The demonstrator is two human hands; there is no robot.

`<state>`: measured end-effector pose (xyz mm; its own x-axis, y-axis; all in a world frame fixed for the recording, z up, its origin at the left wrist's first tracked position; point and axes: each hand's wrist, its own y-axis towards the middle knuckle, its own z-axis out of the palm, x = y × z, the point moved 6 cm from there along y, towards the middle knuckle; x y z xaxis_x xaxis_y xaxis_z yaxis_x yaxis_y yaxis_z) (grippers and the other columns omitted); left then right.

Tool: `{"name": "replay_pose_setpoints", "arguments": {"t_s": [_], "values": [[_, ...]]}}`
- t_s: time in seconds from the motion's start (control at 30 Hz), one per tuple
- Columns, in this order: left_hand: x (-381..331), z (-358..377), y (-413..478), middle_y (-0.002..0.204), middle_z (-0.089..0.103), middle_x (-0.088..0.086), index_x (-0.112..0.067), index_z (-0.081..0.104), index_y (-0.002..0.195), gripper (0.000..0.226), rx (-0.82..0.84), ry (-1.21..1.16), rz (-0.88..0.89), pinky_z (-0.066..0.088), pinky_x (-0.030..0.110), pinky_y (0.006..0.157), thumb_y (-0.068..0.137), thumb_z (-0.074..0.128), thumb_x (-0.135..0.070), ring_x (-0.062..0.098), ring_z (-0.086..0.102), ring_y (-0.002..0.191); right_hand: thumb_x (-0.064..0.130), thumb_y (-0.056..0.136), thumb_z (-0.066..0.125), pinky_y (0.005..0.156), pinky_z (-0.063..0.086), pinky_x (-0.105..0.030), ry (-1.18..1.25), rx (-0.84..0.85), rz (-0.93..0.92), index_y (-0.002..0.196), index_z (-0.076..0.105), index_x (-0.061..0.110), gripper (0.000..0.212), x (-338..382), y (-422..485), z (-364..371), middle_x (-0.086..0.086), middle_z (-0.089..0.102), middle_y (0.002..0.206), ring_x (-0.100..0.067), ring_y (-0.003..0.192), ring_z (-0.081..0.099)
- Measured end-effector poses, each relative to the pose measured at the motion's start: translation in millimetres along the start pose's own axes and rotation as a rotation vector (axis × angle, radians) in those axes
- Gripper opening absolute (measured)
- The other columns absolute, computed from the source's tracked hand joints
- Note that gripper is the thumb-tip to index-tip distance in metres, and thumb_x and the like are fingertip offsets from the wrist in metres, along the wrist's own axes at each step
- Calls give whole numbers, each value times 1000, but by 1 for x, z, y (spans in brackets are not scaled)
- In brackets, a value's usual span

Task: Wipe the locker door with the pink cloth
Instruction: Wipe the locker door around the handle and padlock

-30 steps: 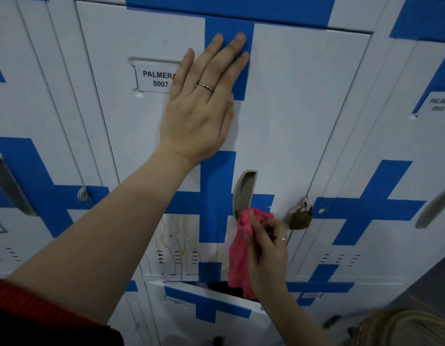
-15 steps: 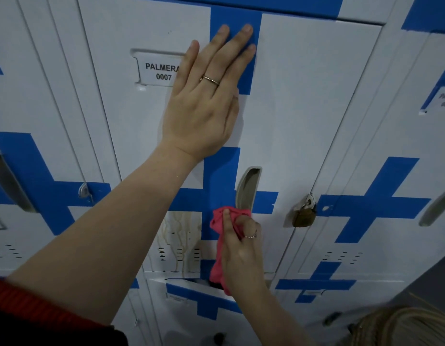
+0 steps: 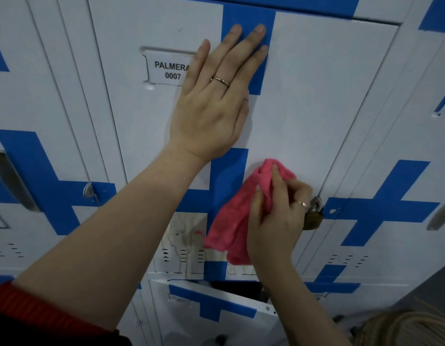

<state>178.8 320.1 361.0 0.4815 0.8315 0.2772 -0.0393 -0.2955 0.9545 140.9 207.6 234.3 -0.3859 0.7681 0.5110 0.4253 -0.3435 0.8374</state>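
Note:
The locker door (image 3: 316,101) is white with blue cross stripes and a label reading PALMERA 0007. My left hand (image 3: 214,106) lies flat on its upper half, fingers spread, holding nothing. My right hand (image 3: 276,216) grips the pink cloth (image 3: 236,221) and presses it against the door's middle, over the recessed handle, which is hidden. The cloth hangs down to the left of that hand. Brownish drip stains (image 3: 186,236) show on the door's lower part, around the vent slots.
A brass padlock (image 3: 313,218) hangs at the door's right edge, just beside my right hand. Neighbouring lockers stand left (image 3: 41,96) and right (image 3: 403,146). The locker door below (image 3: 211,305) is tilted ajar, with a dark gap above it.
My right hand and the cloth have moved up and to the right, from below the handle recess onto it. My left hand has stayed flat on the door.

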Motion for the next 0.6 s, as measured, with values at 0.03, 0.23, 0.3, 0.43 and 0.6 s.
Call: {"name": "replay_pose_setpoints", "arguments": {"t_s": [0.03, 0.23, 0.3, 0.43, 0.6], "values": [[0, 0, 0, 139, 46, 12, -3, 47, 133, 46, -1, 3, 0, 6, 30, 116, 87, 45, -2, 25, 33, 132, 17, 86, 52, 70, 32, 1, 21, 16, 43, 119, 56, 4, 36, -5, -9, 0, 1, 34, 103, 1, 80, 34], [0, 1, 0, 140, 45, 11, -4, 46, 134, 46, 9, 0, -2, 5, 31, 116, 89, 44, -4, 25, 33, 133, 23, 85, 53, 72, 32, -6, 121, 74, 225, 122, 55, 7, 40, -14, -18, 7, 1, 34, 103, 6, 88, 38], [0, 1, -1, 140, 45, 12, -4, 46, 134, 46, 8, 1, -2, 6, 31, 116, 88, 44, -3, 25, 32, 133, 26, 85, 53, 71, 34, -4, 159, 74, 235, 123, 54, 12, 40, -14, -20, 6, 2, 34, 102, 10, 91, 39], [0, 1, -1, 140, 45, 11, -4, 46, 134, 46, 6, 0, -7, 6, 31, 116, 88, 44, -3, 25, 32, 133, 29, 82, 55, 74, 39, 2, 235, 73, 271, 119, 47, 31, 37, -17, -20, 5, 8, 35, 98, 14, 93, 39], [0, 1, -1, 140, 45, 11, -4, 46, 134, 46, 8, 1, -7, 5, 30, 116, 88, 44, -3, 25, 32, 133, 23, 85, 61, 73, 44, -5, 240, 89, 292, 117, 58, 19, 33, -9, -22, 6, 6, 37, 96, -2, 88, 45]]}}
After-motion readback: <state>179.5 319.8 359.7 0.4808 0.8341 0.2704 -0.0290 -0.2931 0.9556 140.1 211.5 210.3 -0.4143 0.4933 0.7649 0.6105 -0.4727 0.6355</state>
